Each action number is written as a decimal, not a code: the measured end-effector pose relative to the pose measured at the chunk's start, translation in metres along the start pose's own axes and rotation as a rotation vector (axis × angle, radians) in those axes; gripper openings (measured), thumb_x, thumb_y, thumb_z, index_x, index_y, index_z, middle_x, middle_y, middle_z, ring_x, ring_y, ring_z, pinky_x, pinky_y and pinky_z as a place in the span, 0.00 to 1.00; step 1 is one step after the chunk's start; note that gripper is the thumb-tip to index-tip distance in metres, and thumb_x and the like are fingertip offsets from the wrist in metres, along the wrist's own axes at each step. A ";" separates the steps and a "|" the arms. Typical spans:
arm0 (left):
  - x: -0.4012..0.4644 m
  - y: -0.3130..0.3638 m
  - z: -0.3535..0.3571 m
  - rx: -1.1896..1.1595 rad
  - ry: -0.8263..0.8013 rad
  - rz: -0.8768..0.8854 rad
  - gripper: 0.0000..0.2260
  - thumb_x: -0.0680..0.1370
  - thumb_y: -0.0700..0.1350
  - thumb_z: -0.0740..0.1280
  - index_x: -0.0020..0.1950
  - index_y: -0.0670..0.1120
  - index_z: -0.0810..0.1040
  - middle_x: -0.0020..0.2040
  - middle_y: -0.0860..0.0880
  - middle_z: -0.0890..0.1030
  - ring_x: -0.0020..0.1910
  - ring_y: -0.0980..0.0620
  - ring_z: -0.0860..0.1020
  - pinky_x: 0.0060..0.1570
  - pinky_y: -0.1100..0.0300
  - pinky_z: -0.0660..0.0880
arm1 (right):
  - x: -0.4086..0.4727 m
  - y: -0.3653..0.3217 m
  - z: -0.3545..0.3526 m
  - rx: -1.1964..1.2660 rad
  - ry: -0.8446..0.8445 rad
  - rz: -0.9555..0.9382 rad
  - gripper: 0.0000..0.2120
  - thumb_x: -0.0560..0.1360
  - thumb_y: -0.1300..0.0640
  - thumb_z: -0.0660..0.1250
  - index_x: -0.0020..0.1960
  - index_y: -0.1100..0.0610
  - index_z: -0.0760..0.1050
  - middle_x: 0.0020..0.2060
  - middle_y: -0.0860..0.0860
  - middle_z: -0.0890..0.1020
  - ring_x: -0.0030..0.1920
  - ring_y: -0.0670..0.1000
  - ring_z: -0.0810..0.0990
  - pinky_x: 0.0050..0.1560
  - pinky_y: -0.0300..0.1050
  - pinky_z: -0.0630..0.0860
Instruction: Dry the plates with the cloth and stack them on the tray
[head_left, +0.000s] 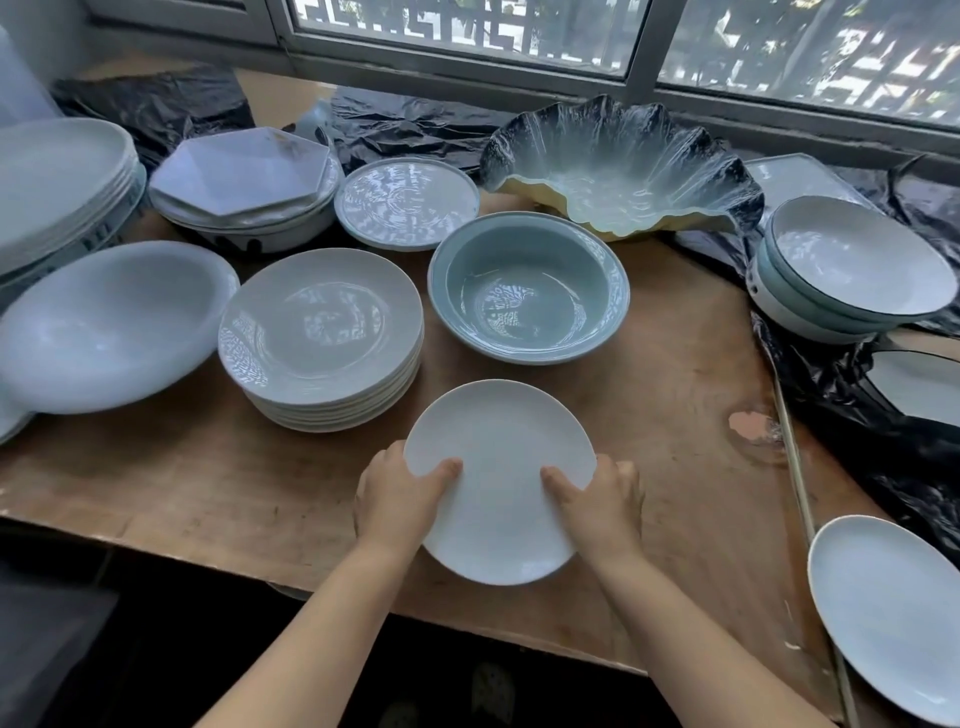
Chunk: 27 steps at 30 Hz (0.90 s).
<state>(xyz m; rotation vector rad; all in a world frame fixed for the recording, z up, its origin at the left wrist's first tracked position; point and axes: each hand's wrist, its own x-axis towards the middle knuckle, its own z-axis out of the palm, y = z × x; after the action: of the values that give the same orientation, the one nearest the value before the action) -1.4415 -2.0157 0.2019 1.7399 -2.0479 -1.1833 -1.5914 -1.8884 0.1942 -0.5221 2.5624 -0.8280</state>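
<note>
A plain white plate (500, 467) is held over the near edge of the wooden table (675, 405). My left hand (397, 499) grips its left rim with the thumb on top. My right hand (597, 499) grips the right rim the same way. A stack of several white plates (319, 332) stands just beyond, to the left. No cloth and no tray show in this view.
A pale blue bowl (527, 291) sits beyond the held plate, a ruffled glass dish (618, 166) behind it. More plate and bowl stacks (852, 270) crowd the left and right sides on black plastic. A lone white plate (893, 618) lies at the right front corner.
</note>
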 end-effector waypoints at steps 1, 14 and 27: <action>0.000 0.000 0.000 -0.009 0.000 -0.009 0.18 0.70 0.60 0.69 0.52 0.49 0.76 0.50 0.49 0.75 0.51 0.46 0.75 0.50 0.52 0.74 | 0.000 0.000 0.000 0.005 -0.001 -0.002 0.22 0.71 0.43 0.68 0.54 0.60 0.74 0.47 0.52 0.66 0.58 0.58 0.67 0.56 0.47 0.67; 0.007 0.001 0.004 -0.049 0.018 -0.055 0.15 0.70 0.58 0.71 0.47 0.48 0.76 0.49 0.48 0.72 0.49 0.46 0.74 0.49 0.52 0.75 | 0.005 -0.001 -0.002 -0.051 -0.011 -0.047 0.20 0.72 0.41 0.67 0.53 0.57 0.77 0.45 0.51 0.67 0.56 0.57 0.68 0.53 0.45 0.66; -0.005 -0.009 -0.025 -0.045 0.108 0.017 0.24 0.74 0.58 0.67 0.67 0.51 0.73 0.61 0.52 0.74 0.59 0.52 0.74 0.58 0.54 0.72 | 0.013 -0.047 -0.015 -0.396 0.103 -0.547 0.31 0.72 0.48 0.68 0.70 0.59 0.66 0.60 0.56 0.72 0.58 0.58 0.67 0.59 0.51 0.66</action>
<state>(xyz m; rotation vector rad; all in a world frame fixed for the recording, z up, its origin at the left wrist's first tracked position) -1.4175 -2.0217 0.2139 1.7230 -1.9554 -1.0971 -1.5991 -1.9230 0.2316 -1.3763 2.7228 -0.5057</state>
